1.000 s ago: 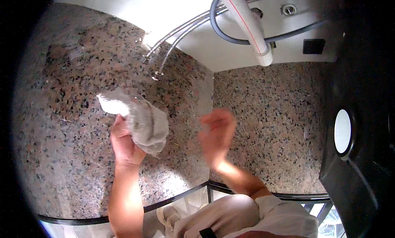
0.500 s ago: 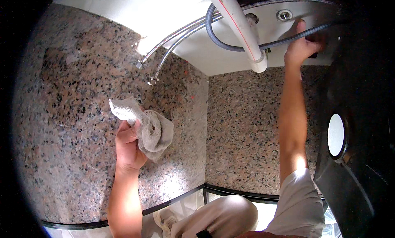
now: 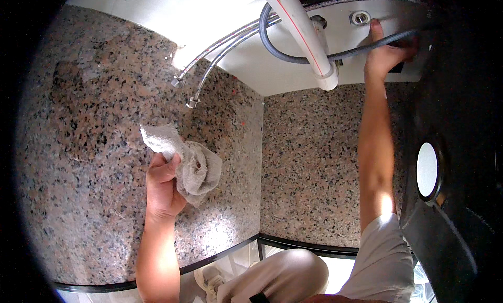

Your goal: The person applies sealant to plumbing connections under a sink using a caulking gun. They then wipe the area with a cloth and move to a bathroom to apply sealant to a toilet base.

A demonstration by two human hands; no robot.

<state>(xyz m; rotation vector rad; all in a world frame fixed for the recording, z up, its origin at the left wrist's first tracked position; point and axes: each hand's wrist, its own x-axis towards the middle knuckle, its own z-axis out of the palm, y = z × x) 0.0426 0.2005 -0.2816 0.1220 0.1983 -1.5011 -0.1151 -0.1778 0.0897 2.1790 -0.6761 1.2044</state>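
Cloth (image 3: 201, 172), one, in left hand (image 3: 162, 189); metal hose ends (image 3: 193, 102), two

Pinkish-brown stone (image 3: 94, 198) speckled black and grey, at left and right. On the left, an off-white cloth (image 3: 204, 172) with grey patches. Far: a white pipe (image 3: 298, 33) with a thin red stripe, a plain dark-grey hose (image 3: 283, 57), silver braided hoses (image 3: 210, 66). Near: beige trousers (image 3: 293, 271), light-grey sleeve (image 3: 381, 258).

Head-worn fisheye, looking down, hands (image 3: 163, 186) near, right edge unclear
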